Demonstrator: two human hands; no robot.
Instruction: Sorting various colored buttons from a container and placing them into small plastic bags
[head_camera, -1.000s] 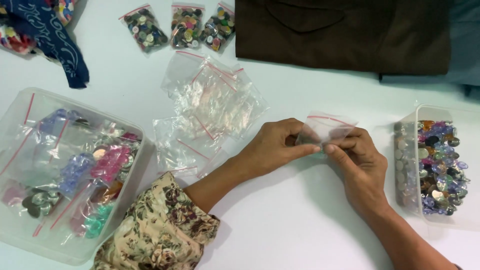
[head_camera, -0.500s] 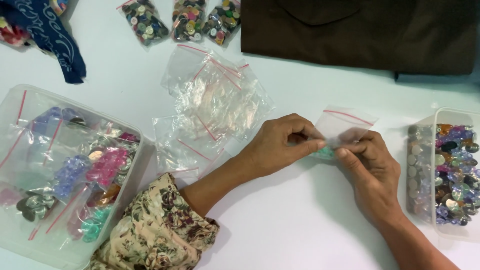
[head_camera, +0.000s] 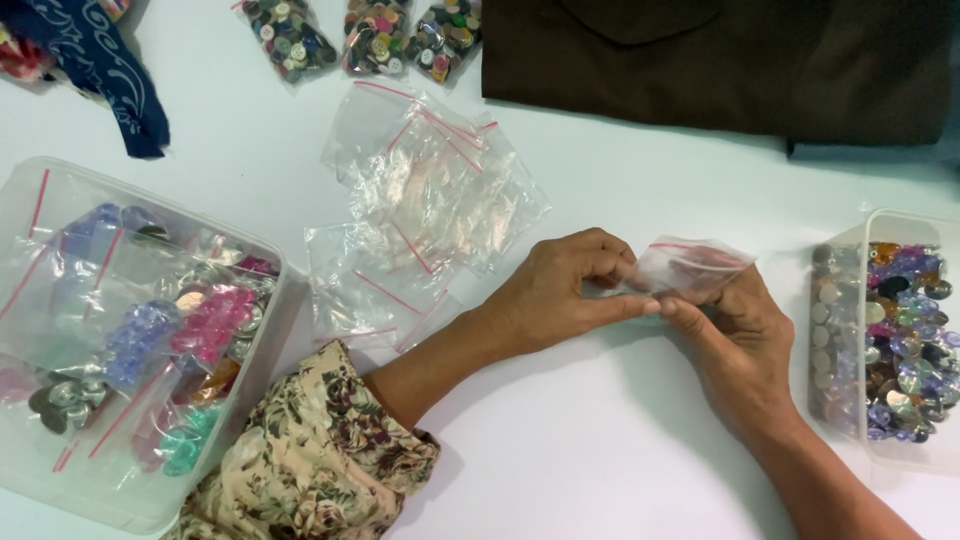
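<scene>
Your left hand (head_camera: 560, 295) and right hand (head_camera: 735, 340) meet over the middle of the table (head_camera: 600, 450), and both are pinched shut on one small clear zip bag (head_camera: 690, 265) with a red seal line. The left thumb and fingertips press the bag's left edge; the right hand's fingers close on it from below and behind. The bag sticks up just above your knuckles, off the table surface.

Room to move is best toward you: the table below and between your forearms lies bare. To your right, a clear plastic tub (head_camera: 890, 225) of mixed coloured beads stands near your right wrist, cut off by the frame edge. To your left, a larger clear tub (head_camera: 265, 250) holds several filled bags of beads, and your flowered sleeve (head_camera: 310, 460) lies just beside its near corner. Behind your left hand, a loose pile of empty zip bags (head_camera: 430, 190) spreads out; the number in it cannot be told. At the far edge, three filled bags of buttons (head_camera: 375, 40) lie in a row, beside one dark brown cloth (head_camera: 720, 60) on the right and a blue patterned cloth (head_camera: 100, 70) on the left.
</scene>
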